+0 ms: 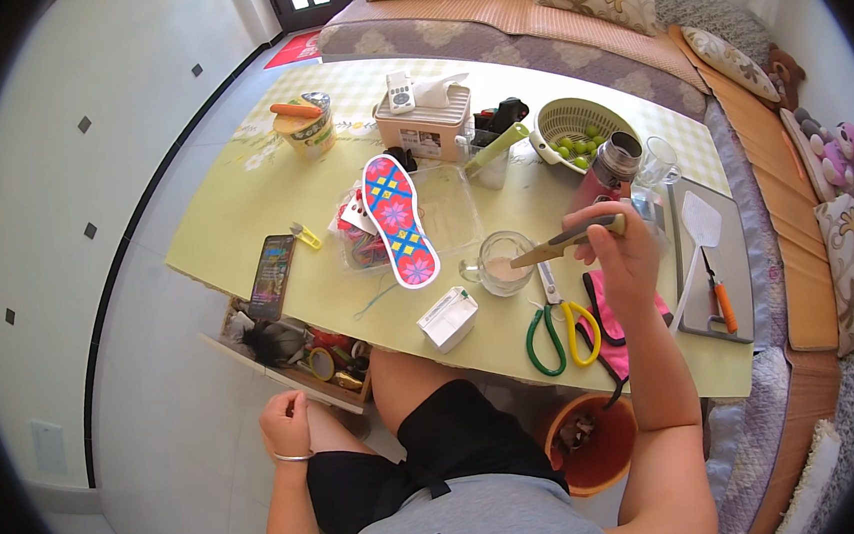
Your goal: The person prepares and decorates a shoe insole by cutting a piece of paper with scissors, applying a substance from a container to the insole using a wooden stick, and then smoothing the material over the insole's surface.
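Observation:
My right hand [625, 259] is closed around the handle of a knife [549, 249]. The knife slants down to the left, its tip at the mouth of a glass mug [504, 279] with a pale, milky drink inside. Scissors [554, 319] with one green and one yellow handle lie below the mug. To its left is a small white carton [448, 319]. Over my lap, beside the open drawer [295, 370], my left hand [286, 426] is curled into a loose fist, and nothing shows in it.
An embroidered insole [400, 219] lies across a clear plastic tray [460, 234]. Farther back stand a tissue box [426, 126], a green colander [551, 117] of green fruit and a flask [605, 175]. A phone [271, 277] rests at the left edge. Below the table sits an orange bin [603, 464].

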`<state>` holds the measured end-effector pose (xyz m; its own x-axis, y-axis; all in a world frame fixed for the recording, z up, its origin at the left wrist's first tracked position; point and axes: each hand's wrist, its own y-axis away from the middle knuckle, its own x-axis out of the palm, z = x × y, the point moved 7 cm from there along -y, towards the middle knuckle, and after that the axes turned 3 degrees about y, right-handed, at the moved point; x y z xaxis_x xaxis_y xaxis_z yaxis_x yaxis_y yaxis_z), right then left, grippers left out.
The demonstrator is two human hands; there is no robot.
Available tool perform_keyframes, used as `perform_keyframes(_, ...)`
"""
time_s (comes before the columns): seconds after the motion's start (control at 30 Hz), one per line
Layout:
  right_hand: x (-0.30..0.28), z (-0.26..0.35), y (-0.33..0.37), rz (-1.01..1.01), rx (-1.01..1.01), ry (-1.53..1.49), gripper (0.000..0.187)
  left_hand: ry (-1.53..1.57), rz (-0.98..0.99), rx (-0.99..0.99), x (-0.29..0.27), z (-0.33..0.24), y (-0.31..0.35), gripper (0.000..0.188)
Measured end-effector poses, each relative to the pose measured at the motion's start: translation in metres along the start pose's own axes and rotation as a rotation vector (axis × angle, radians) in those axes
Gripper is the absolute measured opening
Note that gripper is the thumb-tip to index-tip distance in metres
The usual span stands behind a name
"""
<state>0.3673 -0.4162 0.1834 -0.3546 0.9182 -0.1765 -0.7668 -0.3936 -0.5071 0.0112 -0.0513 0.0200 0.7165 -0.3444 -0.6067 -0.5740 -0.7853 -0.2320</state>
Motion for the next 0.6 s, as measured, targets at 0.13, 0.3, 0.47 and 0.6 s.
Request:
perform_keyframes(0.13,0.02,-0.005,-0.004,0.066,0.034,0.061,0.013,-0.027,0.0,0.011,0.0,0.015,-0.003,0.01)
perform_keyframes(0.3,0.053,-0.02,-0.008,0.222,0.042,0.141,0.012,-0.254,0.043,0.197,0.009,-0.04,-0.002,0.011)
perform_keyframes(0.47,0.042,-0.016,-0.011,0.116,-0.028,0.342,0.011,-0.259,0.092,0.302,0.013,-0.048,0.003,0.008)
perform_keyframes(0.6,0.054,-0.017,-0.01,0.157,0.062,0.181,0.011,-0.233,0.129,0.267,0.019,-0.033,0.006,0.007)
